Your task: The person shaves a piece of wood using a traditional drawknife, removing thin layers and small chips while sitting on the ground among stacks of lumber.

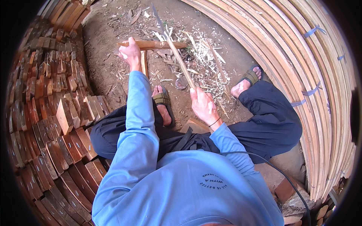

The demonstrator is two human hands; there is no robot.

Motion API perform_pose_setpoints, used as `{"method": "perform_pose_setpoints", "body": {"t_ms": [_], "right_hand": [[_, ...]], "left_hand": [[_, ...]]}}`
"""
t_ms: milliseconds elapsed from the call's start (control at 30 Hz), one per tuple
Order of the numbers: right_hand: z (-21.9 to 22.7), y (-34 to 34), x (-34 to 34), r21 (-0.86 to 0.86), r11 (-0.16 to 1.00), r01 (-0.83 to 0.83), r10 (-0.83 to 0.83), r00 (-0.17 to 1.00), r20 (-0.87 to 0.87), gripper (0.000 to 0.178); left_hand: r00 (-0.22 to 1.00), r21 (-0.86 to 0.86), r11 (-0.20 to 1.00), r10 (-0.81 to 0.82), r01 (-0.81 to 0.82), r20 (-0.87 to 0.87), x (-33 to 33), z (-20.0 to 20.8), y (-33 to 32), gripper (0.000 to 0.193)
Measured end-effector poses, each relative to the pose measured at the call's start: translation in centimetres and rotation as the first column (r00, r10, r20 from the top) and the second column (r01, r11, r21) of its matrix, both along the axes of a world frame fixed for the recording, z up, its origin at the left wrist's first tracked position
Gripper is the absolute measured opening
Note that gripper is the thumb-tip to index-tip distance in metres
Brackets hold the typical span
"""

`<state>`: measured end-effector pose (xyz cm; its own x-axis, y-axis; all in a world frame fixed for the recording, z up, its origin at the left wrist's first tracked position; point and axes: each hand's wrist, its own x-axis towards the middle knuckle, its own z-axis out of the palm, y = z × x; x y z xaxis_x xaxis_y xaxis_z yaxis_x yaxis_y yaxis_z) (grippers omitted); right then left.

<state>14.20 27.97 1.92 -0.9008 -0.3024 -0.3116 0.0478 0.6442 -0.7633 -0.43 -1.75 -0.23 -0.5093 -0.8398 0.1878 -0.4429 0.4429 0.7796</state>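
My left hand [130,54] is closed around the left end of a brown wooden piece [156,45], held roughly level above the ground. In my right hand [204,104] is the pale wooden handle of a long-handled knife [180,59]. Its narrow grey blade points away from me, up and to the left. The handle crosses in front of the wooden piece near its right end; I cannot tell whether they touch. Below the piece, a pale wooden stick [144,64] stands out beside my left wrist.
Wood shavings [206,52] litter the dirt floor [103,62] between and beyond my sandalled feet. Stacked short wooden blocks [56,124] rise on the left. Long bent wooden strips [301,64], tied with bluish bands, curve along the right. A black cable [279,169] runs by my right side.
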Motion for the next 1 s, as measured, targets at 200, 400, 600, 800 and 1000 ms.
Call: {"method": "perform_pose_setpoints", "body": {"t_ms": [200, 400, 600, 800, 1000], "right_hand": [[-4.8, -0.2, 0.4, 0.02, 0.999, -0.047, 0.048, 0.998, -0.037, 0.041], [0.8, -1.0, -1.7, -0.101, 0.992, 0.077, -0.073, 0.996, 0.044, 0.042], [-3.0, -1.2, 0.2, 0.032, 0.997, -0.069, 0.069, 0.998, 0.002, 0.041], [0.3, -1.5, -0.2, -0.045, 0.999, 0.009, -0.01, 0.999, -0.03, 0.031], [-3.8, -1.3, -0.4, 0.054, 0.996, -0.068, 0.073, 0.994, -0.08, 0.033]], "left_hand": [[0.996, -0.048, 0.999, -0.003, 0.008, 0.086, -0.8, 1.0, 0.2, 0.049], [0.989, -0.093, 0.995, -0.011, 0.025, 0.147, -1.0, 2.5, 1.1, 0.056], [0.982, -0.105, 0.994, 0.008, 0.013, 0.191, -0.5, 1.0, -0.5, 0.061], [0.986, -0.072, 0.997, 0.008, 0.004, 0.167, -0.4, 1.6, 0.4, 0.064], [0.994, -0.019, 0.999, -0.024, 0.026, 0.107, 0.4, 1.1, 0.2, 0.065]]}}
